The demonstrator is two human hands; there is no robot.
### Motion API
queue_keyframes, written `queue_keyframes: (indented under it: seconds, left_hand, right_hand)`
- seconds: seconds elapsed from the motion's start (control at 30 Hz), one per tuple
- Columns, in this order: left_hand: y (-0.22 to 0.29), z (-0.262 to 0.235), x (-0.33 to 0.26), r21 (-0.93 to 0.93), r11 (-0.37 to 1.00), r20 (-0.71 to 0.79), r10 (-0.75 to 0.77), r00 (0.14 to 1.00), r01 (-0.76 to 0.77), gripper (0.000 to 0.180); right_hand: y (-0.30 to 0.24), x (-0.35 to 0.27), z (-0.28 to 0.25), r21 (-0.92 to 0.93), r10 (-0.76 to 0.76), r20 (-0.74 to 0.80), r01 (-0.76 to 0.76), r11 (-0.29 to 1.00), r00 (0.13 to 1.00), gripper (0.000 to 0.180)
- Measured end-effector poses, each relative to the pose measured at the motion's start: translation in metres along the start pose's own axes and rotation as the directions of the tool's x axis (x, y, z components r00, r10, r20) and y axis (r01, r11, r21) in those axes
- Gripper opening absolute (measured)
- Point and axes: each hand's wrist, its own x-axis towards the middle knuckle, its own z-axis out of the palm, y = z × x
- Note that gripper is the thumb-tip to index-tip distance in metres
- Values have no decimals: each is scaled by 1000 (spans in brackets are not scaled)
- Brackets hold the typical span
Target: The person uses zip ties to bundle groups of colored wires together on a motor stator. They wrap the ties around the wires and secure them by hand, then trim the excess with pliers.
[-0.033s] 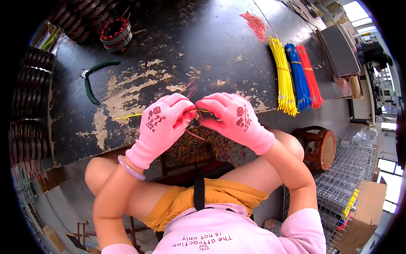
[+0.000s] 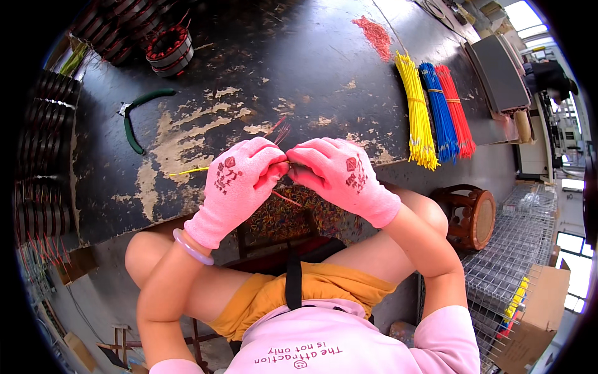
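Head view, left hand (image 2: pixel 242 176) pinching yellow wire (image 2: pixel 190 171), right hand (image 2: pixel 342 176) alongside, its grip unclear

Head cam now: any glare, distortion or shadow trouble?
Head view: pale glare on scuffed black tabletop; head view: upper-right window blown out; head view: fisheye bends edges near the rim; head view: shadow hides detail beneath pink-gloved right hand.

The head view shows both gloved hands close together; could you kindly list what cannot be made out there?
All in the head view:
Yellow wire: part is hidden by the left hand.
Right hand: its own curl hides whether it grips anything.
Red scraps: single pieces are too small to tell.
Black rings: cut off by the picture's dark left edge.
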Motion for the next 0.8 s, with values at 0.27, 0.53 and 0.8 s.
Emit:
queue_keyframes:
  seconds: [0.27, 0.53, 0.8]
  left_hand:
    - [0, -1, 0, -23, 1000, 18, -18, 1000, 18, 10]
    - [-2, 0, 1, -56, 998, 8, 19, 1000, -19, 12]
    - [-1, -3, 1, -42, 999, 36, 11, 999, -10, 13]
  right_hand:
    - [-12, 13, -9, 354, 620, 339, -706, 613, 708, 20]
    - [1, -4, -4, 582, 446, 751, -807, -100, 487, 17]
    - [-12, 2, -8, 6, 161, 142, -163, 987, 977, 18]
